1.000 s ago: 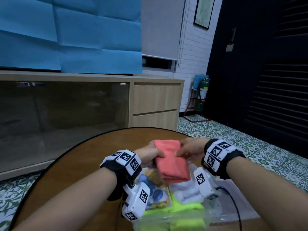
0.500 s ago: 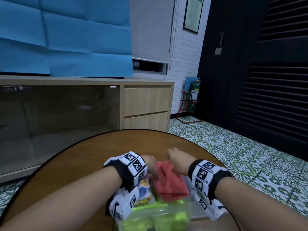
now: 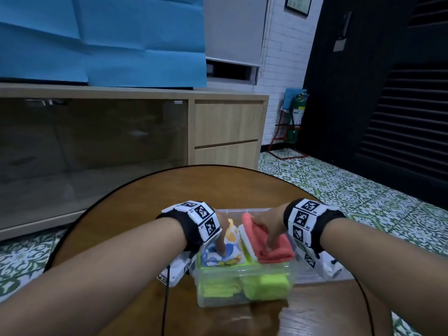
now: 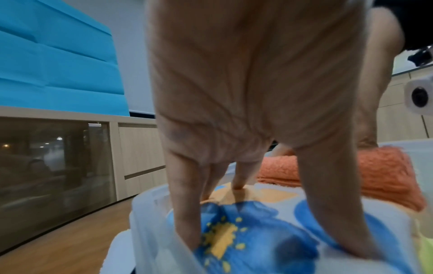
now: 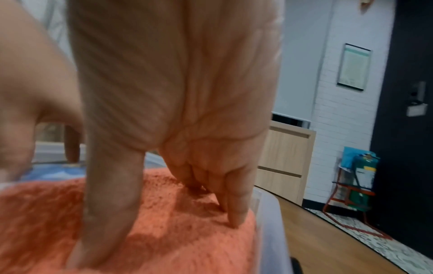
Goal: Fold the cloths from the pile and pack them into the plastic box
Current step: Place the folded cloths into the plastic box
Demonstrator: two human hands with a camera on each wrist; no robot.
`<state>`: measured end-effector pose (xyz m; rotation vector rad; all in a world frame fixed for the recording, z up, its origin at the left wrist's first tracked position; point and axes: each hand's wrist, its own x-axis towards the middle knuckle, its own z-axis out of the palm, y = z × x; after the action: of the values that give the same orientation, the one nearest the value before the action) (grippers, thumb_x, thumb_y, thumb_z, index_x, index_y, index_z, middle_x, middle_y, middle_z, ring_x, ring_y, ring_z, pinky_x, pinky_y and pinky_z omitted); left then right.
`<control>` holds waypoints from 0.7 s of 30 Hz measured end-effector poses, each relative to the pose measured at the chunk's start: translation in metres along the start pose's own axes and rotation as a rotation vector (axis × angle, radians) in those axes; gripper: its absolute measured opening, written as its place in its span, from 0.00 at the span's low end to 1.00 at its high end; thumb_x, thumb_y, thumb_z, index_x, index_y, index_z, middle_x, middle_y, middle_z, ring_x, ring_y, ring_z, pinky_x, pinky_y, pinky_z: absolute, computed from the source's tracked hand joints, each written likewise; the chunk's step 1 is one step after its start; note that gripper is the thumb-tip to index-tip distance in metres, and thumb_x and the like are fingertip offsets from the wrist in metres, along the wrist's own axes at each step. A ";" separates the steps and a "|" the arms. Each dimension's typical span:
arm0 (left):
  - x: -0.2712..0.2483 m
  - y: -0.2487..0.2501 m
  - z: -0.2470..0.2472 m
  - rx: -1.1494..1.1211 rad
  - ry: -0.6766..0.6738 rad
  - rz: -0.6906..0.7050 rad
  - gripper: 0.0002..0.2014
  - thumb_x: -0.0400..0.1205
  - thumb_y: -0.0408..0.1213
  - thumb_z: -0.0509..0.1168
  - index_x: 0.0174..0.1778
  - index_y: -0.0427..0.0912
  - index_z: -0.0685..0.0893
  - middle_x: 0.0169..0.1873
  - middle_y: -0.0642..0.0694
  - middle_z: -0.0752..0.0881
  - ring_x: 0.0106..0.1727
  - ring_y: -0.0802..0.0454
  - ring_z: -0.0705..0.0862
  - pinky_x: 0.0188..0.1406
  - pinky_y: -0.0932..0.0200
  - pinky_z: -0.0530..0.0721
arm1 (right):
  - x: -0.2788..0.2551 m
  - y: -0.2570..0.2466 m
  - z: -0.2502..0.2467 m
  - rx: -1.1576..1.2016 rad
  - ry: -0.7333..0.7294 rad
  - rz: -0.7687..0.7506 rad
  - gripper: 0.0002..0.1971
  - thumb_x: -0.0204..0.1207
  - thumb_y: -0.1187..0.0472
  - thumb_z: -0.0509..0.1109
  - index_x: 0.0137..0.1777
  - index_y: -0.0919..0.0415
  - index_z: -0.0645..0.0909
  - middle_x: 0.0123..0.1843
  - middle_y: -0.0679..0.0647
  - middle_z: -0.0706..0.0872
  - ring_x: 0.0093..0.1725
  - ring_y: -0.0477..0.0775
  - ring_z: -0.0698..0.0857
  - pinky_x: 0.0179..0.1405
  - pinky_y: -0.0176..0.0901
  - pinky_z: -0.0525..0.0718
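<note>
Both hands down in the clear plastic box [image 3: 244,293], sitting on the round wooden worktop [image 3: 135,214] right in front. Left hand [image 3: 221,235] with fingers [image 4: 187,218] straight and spread, tips pushing into the blue, white and orange patterned cloth [image 3: 224,254] on the left side of the box. Right hand [image 3: 271,225] same deal: fingers [image 5: 110,213] extended, a bit apart, pressing flat onto the folded coral cloth [image 3: 272,244] on the right side, hard against the box wall. Nothing gripped or pinched by either one, just pressing down.

Coral cloth lying just beside the patterned one, a folded white cloth [image 3: 246,242] standing edge-up between them. Underneath, neon yellow-green cloths [image 3: 244,286] showing through the front wall, so the two top ones sitting on that layer, about level with the rim or a touch above.

Black bands with square printed markers on both wrists. Behind the worktop, a light wood cabinet [image 3: 228,132] with a dark glass door, blue sheets [image 3: 101,40] on the wall above it, green patterned floor tiles [image 3: 339,190] off to the right.
</note>
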<state>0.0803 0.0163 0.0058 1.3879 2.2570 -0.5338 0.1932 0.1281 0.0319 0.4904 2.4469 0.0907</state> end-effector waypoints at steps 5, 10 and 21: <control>0.022 -0.001 0.021 0.131 0.033 0.010 0.55 0.63 0.71 0.67 0.81 0.46 0.56 0.72 0.45 0.74 0.66 0.42 0.78 0.62 0.43 0.80 | 0.002 0.002 0.018 -0.080 0.019 0.007 0.44 0.78 0.53 0.69 0.84 0.61 0.44 0.82 0.57 0.62 0.76 0.56 0.69 0.62 0.36 0.73; 0.014 0.007 0.026 0.299 0.108 0.024 0.32 0.80 0.55 0.62 0.77 0.42 0.67 0.69 0.41 0.78 0.58 0.46 0.79 0.44 0.63 0.74 | 0.015 0.002 0.021 0.001 0.030 0.003 0.44 0.78 0.56 0.69 0.84 0.63 0.42 0.81 0.60 0.64 0.73 0.59 0.73 0.23 0.18 0.75; 0.018 0.007 0.033 0.252 0.036 0.034 0.50 0.78 0.61 0.62 0.82 0.46 0.34 0.76 0.31 0.67 0.51 0.39 0.79 0.43 0.53 0.76 | 0.054 -0.027 0.009 -0.160 -0.133 -0.044 0.05 0.72 0.57 0.76 0.38 0.53 0.82 0.37 0.49 0.85 0.44 0.56 0.84 0.54 0.45 0.83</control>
<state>0.0850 0.0150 -0.0320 1.5636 2.2508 -0.8113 0.1505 0.1229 -0.0119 0.3596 2.2970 0.2265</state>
